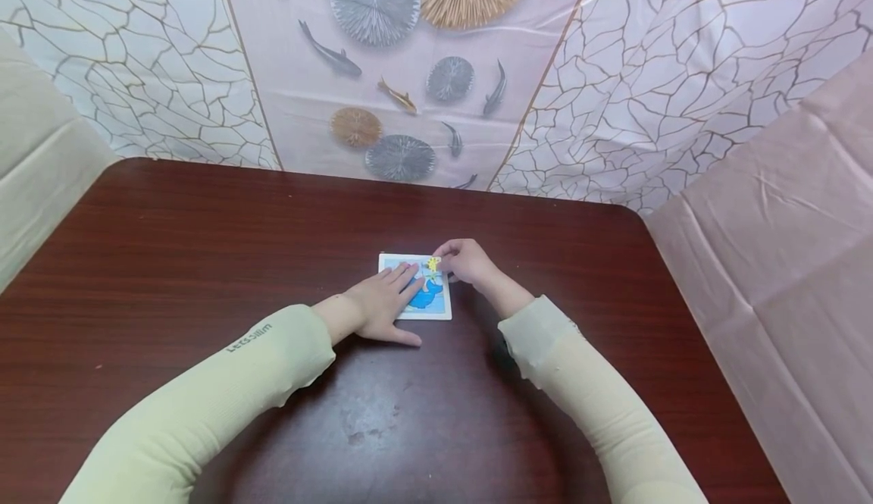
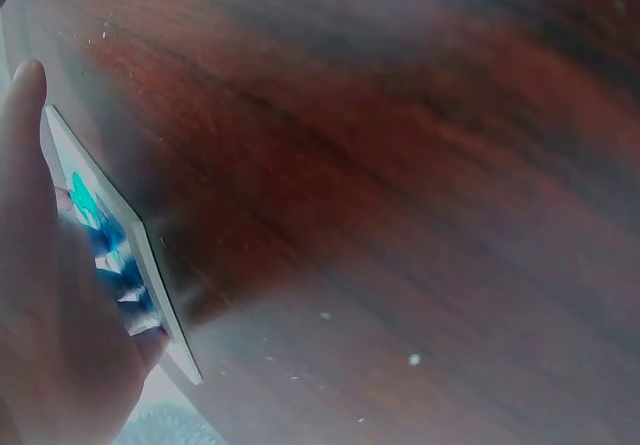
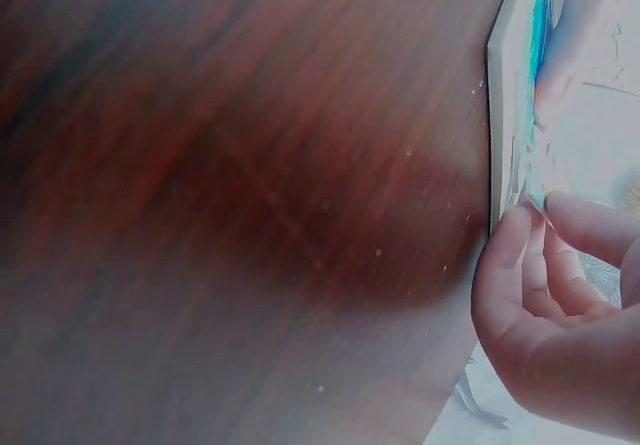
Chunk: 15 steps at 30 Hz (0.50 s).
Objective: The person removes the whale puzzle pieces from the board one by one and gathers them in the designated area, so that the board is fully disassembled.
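Note:
A small picture puzzle (image 1: 445, 311) with a white border and a blue whale on a light-blue ground lies flat on the table. My left hand (image 1: 383, 301) rests across its left part, fingers straight and spread, thumb out past the near edge; the palm and fingers cover much of the picture. At the far right corner my right hand (image 1: 472, 263) pinches a thin puzzle piece (image 3: 538, 203) between thumb and forefinger. A yellow figure (image 1: 433, 264) shows beside those fingertips. The left wrist view shows the board's edge (image 2: 160, 275) beside the left hand.
The dark red-brown wooden table (image 1: 204, 261) spreads out on all sides of the puzzle. Behind it hangs a patterned cloth (image 1: 402, 95) with fish and round shapes, and plain pale cloth (image 1: 784, 261) stands along the right side.

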{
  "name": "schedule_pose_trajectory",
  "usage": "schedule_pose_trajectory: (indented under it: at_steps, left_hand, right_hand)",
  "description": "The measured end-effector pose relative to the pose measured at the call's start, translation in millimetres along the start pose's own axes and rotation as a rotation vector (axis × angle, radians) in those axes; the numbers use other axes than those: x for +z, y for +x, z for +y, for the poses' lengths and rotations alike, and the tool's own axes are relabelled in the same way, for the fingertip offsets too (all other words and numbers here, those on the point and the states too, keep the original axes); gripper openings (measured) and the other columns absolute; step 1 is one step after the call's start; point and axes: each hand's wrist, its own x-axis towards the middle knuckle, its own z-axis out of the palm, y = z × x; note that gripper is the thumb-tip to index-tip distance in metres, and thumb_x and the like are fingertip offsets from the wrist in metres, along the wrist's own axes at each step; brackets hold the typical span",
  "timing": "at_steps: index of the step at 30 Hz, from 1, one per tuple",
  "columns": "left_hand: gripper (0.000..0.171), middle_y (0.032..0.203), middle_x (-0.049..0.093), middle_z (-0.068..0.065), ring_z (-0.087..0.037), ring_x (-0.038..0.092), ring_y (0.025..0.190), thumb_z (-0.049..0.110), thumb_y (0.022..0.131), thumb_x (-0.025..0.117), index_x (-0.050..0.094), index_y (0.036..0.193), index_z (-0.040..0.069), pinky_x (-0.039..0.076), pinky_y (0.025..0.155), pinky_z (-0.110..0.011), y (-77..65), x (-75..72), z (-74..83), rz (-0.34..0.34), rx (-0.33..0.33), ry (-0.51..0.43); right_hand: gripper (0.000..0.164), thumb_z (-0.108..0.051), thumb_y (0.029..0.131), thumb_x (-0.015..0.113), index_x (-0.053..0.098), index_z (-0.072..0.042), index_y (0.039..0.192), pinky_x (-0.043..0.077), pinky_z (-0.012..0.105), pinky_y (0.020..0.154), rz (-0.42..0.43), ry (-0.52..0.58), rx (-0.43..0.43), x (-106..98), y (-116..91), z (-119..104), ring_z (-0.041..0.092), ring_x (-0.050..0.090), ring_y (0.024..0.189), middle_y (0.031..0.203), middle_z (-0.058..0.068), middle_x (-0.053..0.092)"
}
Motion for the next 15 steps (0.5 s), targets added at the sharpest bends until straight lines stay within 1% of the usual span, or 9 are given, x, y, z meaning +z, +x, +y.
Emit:
schedule_pose_trajectory:
  at_steps: [3, 5, 8, 11, 15]
  left_hand:
    - [0.097, 0.158, 0.004, -0.014, -0.029, 0.005, 0.146, 0.071, 0.084, 0.041, 0.012, 0.151, 0.007, 0.014, 0.119, -0.042, -2.7, 4.6, -1.4, 0.014, 0.012, -0.005]
    - [0.096, 0.158, 0.006, -0.014, -0.029, 0.005, 0.146, 0.070, 0.084, 0.042, 0.014, 0.151, 0.007, 0.014, 0.119, -0.042, -6.0, 8.2, -2.0, 0.035, 0.031, -0.001]
    - [0.094, 0.158, 0.008, -0.013, -0.029, 0.005, 0.146, 0.071, 0.085, 0.041, 0.014, 0.151, 0.009, 0.014, 0.119, -0.042, -11.3, 12.4, -1.6, 0.047, 0.064, 0.020]
    - [0.094, 0.158, 0.008, -0.010, -0.028, 0.005, 0.147, 0.071, 0.084, 0.041, 0.014, 0.151, 0.011, 0.012, 0.119, -0.042, -15.6, 13.1, 1.1, 0.039, 0.087, 0.025]
    - [0.094, 0.159, 0.007, -0.010, -0.027, 0.003, 0.147, 0.071, 0.084, 0.041, 0.013, 0.151, 0.011, 0.011, 0.119, -0.042, -17.3, 11.4, 4.0, 0.021, 0.084, 0.013]
  right_hand:
    - [0.017, -0.007, 0.088, 0.061, 0.065, -0.003, 0.104, 0.056, 0.031, 0.079, -0.002, 0.022, 0.002, 2, 0, 1, 0.023, 0.064, 0.088, 0.102, 0.014, 0.064]
    - [0.017, -0.007, 0.088, 0.061, 0.065, -0.002, 0.104, 0.057, 0.031, 0.079, -0.004, 0.025, -0.007, 3, 1, 3, 0.023, 0.065, 0.087, 0.102, 0.015, 0.064]
    - [0.017, -0.005, 0.088, 0.060, 0.065, -0.001, 0.104, 0.057, 0.030, 0.077, -0.003, 0.029, -0.016, 3, 2, 4, 0.022, 0.066, 0.086, 0.102, 0.016, 0.065]
    - [0.017, -0.005, 0.087, 0.061, 0.066, 0.000, 0.103, 0.057, 0.029, 0.074, 0.004, 0.030, -0.012, 2, 4, 3, 0.022, 0.066, 0.083, 0.101, 0.017, 0.066]
    - [0.018, -0.007, 0.087, 0.062, 0.066, -0.002, 0.104, 0.057, 0.028, 0.072, 0.009, 0.026, 0.015, 1, 5, 1, 0.021, 0.064, 0.080, 0.101, 0.016, 0.066]
